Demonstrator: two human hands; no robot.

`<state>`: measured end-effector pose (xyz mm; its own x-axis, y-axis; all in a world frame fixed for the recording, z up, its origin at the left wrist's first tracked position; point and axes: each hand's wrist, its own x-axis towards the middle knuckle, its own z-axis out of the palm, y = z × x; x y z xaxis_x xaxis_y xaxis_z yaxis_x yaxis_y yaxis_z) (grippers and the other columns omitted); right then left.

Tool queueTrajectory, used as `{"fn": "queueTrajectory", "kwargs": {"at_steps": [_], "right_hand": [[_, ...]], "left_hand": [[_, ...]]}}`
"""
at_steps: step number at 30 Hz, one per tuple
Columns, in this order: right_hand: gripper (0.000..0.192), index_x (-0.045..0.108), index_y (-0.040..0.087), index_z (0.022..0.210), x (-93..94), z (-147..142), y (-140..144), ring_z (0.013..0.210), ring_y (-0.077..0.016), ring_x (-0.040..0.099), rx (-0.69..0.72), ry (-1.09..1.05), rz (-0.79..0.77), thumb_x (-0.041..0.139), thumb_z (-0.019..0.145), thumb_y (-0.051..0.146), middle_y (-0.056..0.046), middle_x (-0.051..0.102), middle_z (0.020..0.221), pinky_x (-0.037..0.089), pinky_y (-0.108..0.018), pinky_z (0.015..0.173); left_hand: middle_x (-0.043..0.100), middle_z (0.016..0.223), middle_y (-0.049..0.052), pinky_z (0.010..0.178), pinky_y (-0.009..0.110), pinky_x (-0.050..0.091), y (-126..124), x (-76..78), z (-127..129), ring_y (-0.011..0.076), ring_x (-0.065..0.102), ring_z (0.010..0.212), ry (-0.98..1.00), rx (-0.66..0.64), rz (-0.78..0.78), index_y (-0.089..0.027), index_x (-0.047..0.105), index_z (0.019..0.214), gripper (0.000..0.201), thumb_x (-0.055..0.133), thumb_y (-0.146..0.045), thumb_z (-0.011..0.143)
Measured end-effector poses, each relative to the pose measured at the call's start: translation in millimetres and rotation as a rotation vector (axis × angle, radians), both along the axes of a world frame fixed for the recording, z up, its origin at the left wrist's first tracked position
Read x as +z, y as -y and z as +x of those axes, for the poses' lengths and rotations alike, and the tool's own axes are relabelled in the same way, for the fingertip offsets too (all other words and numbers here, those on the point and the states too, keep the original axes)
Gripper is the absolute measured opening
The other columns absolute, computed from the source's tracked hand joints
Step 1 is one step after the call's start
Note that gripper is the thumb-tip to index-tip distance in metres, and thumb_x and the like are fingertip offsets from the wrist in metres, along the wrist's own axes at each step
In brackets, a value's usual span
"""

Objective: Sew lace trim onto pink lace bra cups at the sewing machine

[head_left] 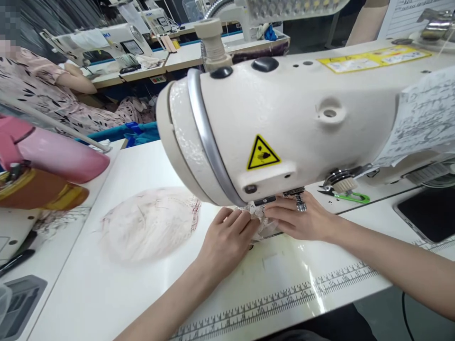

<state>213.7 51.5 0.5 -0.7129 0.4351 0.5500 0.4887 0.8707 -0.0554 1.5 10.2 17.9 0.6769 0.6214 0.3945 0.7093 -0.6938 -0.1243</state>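
Observation:
A cream sewing machine [284, 109] fills the middle, its head tilted over the white table. Beneath it a piece of white lace fabric [263, 221] lies by the needle area, which the head mostly hides. My left hand [229, 237] is closed at the lace's left side, its curled fingers gripping the edge. On the lace's right side rests my right hand [302, 218], fingers stretched forward and partly hidden under the machine. To the left a round, sheer pale piece with reddish stitching [152, 225] lies on the table.
Green-handled thread snips [350, 196] and a dark phone [428, 213] lie right of my hands. A printed ruler [277, 303] runs along the front edge. A pink bottle [60, 151] and an amber container [46, 189] stand left. Behind, a person in a patterned garment [46, 90] sits near another machine.

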Motion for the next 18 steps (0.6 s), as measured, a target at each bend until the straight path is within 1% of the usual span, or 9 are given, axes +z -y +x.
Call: {"fn": "queueTrajectory", "kwargs": {"at_steps": [2,4,6,8,10,11,13,16,18], "right_hand": [[0.024,0.061,0.021,0.099,0.5,-1.2,3.8,0.062,-0.0095,0.051,-0.091,0.061,0.064,0.041,0.086,0.016,0.002,0.067,0.094,0.026,-0.027,0.052],[0.022,0.061,0.024,0.097,0.8,-2.2,7.5,0.063,-0.0097,0.053,-0.141,0.122,0.118,0.043,0.088,0.017,0.004,0.067,0.1,0.025,-0.028,0.051],[0.019,0.062,0.025,0.092,0.7,-2.6,9.7,0.064,-0.0092,0.053,-0.142,0.147,0.148,0.047,0.087,0.016,0.006,0.067,0.105,0.026,-0.029,0.051],[0.017,0.063,0.025,0.09,0.9,-2.6,10.1,0.065,-0.009,0.053,-0.132,0.156,0.138,0.051,0.086,0.014,0.006,0.066,0.106,0.028,-0.029,0.051],[0.016,0.063,0.024,0.089,1.4,-2.7,9.4,0.07,-0.0099,0.055,-0.093,0.166,0.104,0.051,0.086,0.012,0.005,0.066,0.102,0.029,-0.029,0.053],[0.016,0.062,0.023,0.088,1.3,-3.0,8.9,0.073,-0.0104,0.056,-0.082,0.169,0.086,0.051,0.086,0.012,0.005,0.067,0.099,0.029,-0.029,0.053],[0.019,0.062,0.023,0.086,0.0,-3.8,8.5,0.074,-0.0106,0.056,-0.082,0.163,0.066,0.05,0.085,0.009,0.004,0.067,0.095,0.028,-0.029,0.052],[0.022,0.061,0.023,0.086,-4.6,-5.5,9.1,0.071,-0.0108,0.055,-0.105,0.123,0.039,0.047,0.083,0.006,0.005,0.067,0.091,0.027,-0.028,0.05],[0.022,0.06,0.023,0.085,-7.1,-6.5,9.5,0.074,-0.0114,0.055,-0.086,0.112,-0.008,0.046,0.084,0.005,0.005,0.067,0.089,0.03,-0.026,0.053]], "left_hand": [[0.056,0.065,-0.001,0.062,0.03,0.037,2.3,-2.0,0.1,0.0138,0.048,0.058,0.012,0.003,0.06,-0.016,0.06,0.084,0.029,0.039,0.003,0.078],[0.056,0.063,-0.002,0.065,0.031,0.036,4.1,-1.3,0.6,0.0128,0.047,0.057,0.005,0.013,0.102,-0.017,0.06,0.083,0.03,0.039,0.003,0.078],[0.058,0.065,-0.002,0.071,0.033,0.037,4.7,-0.8,1.3,0.0125,0.05,0.059,-0.002,0.024,0.123,-0.018,0.06,0.082,0.028,0.04,0.001,0.079],[0.065,0.077,0.0,0.079,0.037,0.038,4.4,-2.6,1.7,0.0145,0.057,0.069,0.018,0.02,0.119,-0.018,0.061,0.086,0.027,0.041,-0.001,0.08],[0.069,0.097,0.005,0.087,0.04,0.038,3.8,-6.6,1.5,0.0185,0.062,0.086,0.035,0.007,0.072,-0.016,0.061,0.1,0.033,0.04,-0.001,0.079],[0.068,0.107,0.008,0.09,0.041,0.037,3.4,-9.1,0.9,0.0202,0.062,0.094,0.034,0.004,0.036,-0.014,0.059,0.11,0.039,0.039,-0.001,0.078],[0.064,0.118,0.011,0.095,0.043,0.037,2.9,-14.0,-1.0,0.0225,0.061,0.103,0.009,0.008,-0.035,-0.01,0.052,0.123,0.049,0.038,-0.002,0.077],[0.06,0.125,0.011,0.099,0.047,0.035,2.6,-18.5,-4.6,0.0242,0.061,0.107,-0.017,0.009,-0.094,-0.011,0.05,0.128,0.051,0.04,-0.006,0.078],[0.059,0.128,0.011,0.1,0.048,0.035,2.7,-19.1,-6.3,0.0246,0.061,0.108,-0.016,0.01,-0.108,-0.012,0.05,0.128,0.05,0.041,-0.009,0.078]]}}
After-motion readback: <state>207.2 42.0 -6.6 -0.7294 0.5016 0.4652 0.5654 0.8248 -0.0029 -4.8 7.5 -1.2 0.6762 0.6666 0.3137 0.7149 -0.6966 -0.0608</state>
